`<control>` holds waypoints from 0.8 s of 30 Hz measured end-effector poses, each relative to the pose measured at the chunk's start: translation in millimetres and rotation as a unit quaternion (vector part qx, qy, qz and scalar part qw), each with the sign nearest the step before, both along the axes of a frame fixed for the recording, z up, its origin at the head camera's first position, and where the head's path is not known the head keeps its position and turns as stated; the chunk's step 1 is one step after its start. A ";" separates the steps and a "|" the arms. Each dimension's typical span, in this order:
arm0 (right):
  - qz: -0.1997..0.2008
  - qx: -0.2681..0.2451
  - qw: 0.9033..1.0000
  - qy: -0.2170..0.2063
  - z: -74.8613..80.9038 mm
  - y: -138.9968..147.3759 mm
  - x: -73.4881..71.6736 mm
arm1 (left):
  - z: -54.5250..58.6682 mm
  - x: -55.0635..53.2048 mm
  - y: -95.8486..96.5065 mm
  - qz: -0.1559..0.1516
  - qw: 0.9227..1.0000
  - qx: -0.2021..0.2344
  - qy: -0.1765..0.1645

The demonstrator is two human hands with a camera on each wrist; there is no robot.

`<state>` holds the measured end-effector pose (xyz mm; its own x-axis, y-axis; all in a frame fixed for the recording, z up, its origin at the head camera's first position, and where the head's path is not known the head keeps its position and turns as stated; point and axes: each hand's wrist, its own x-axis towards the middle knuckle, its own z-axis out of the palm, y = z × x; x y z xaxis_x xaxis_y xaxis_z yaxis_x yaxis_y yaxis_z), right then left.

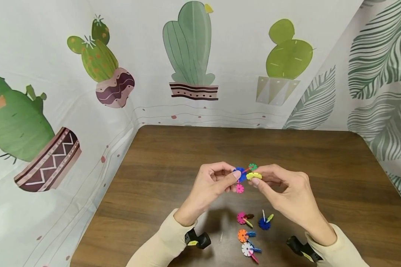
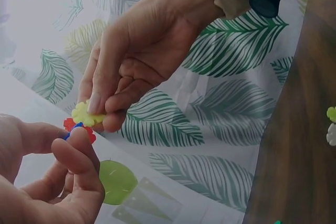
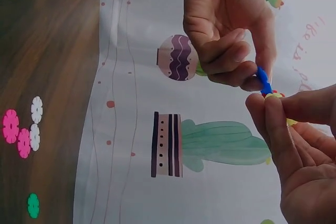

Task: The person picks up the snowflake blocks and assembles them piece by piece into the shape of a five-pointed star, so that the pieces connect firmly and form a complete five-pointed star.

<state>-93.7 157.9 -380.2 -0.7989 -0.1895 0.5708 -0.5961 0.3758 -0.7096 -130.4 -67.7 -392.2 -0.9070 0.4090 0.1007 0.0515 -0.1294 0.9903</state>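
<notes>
A: Grip status?

B: L hand (image 1: 215, 180) pinches 1 blue disc (image 1: 243, 177), thumb vs. fingers. R hand (image 1: 289, 189) pinches 1 yellow disc (image 1: 254, 176), same way. Both up over the table (image 1: 153, 200).

A: Gap betw. those 2?

B: Edge to edge approx., yellow just R of blue. Can't tell if slotted tog.

A: Anything on the blue?

B: Red piece (image 2: 69, 123), sticking out in L wrist view. 1 or 2 pcs, can't tell, fingers in the way.

A: Clusters on the table?

B: 4, betw. the forearms, nearer the person than the hands: 1 pink cluster (image 1: 241, 218) w/ 1 brown + 1 yellow-green pc; 1 blue cluster (image 1: 264, 224) w/ 1 white + 1 yellow-green; 1 orange cluster (image 1: 242, 235) w/ blue, qty unclear; 1 white cluster (image 1: 246, 249) w/ 1 blue + 1 pink.

A: Loose discs?

B: R wrist view: 2 pink discs (image 3: 10, 126), 2 white discs (image 3: 36, 109), 1 green disc (image 3: 33, 205), all on the table.

A: Rest?

B: 2 cream sleeves (image 1: 160, 237), 2 black wrist cams (image 1: 200, 240), 1 per wrist. Cloth (image 1: 234, 48) behind, w/ 4 printed cacti (image 1: 194, 48) in head view.
</notes>
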 end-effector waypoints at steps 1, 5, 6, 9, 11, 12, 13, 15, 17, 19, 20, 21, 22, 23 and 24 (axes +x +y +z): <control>0.001 -0.001 1.000 -0.003 -0.1 -0.3 0.2 | -0.4 0.2 0.5 -0.002 1.000 0.003 -0.003; -0.012 0.006 1.000 -0.002 -1.5 -0.8 0.5 | -1.7 1.0 2.6 -0.012 1.000 0.016 -0.014; -0.016 0.008 1.000 -0.001 -1.9 -0.7 0.6 | -2.0 1.2 3.1 -0.015 1.000 0.020 -0.017; -0.023 0.014 1.000 0.011 -3.7 -0.1 0.4 | -2.7 2.0 4.4 -0.020 0.999 0.035 -0.026; -0.021 0.013 0.999 0.030 -5.3 0.4 -0.3 | -3.2 2.5 5.3 -0.021 0.998 0.044 -0.031; -0.017 0.011 0.999 0.041 -6.0 0.6 -0.8 | -3.4 2.7 5.7 -0.022 0.998 0.050 -0.032; -0.014 0.007 0.999 0.051 -6.8 0.8 -1.4 | -3.7 2.9 6.2 -0.024 0.998 0.055 -0.034; -0.005 -0.001 0.997 0.072 -8.0 0.9 -2.7 | -4.3 3.3 7.1 -0.026 0.997 0.067 -0.033; 0.002 -0.009 0.996 0.087 -8.9 1.1 -4.1 | -4.8 3.5 8.0 -0.029 0.996 0.078 -0.031; 0.009 -0.017 0.995 0.093 -9.4 0.8 -5.2 | -5.1 3.8 8.5 -0.034 0.995 0.086 -0.030; 0.013 -0.020 0.995 0.095 -9.6 0.4 -5.7 | -5.3 4.0 8.4 -0.036 0.995 0.089 -0.029; 0.016 -0.022 0.995 0.095 -9.9 0.0 -6.0 | -5.3 4.0 8.4 -0.038 0.995 0.090 -0.030; 0.019 -0.024 0.995 0.095 -10.2 -0.1 -6.3 | -5.4 4.1 8.4 -0.040 0.995 0.091 -0.031; 0.023 -0.027 0.995 0.095 -10.5 -0.3 -6.6 | -5.6 4.1 8.3 -0.043 0.994 0.092 -0.031; 0.025 -0.029 0.995 0.094 -10.7 -0.4 -6.8 | -5.8 4.0 8.1 -0.045 0.994 0.093 -0.031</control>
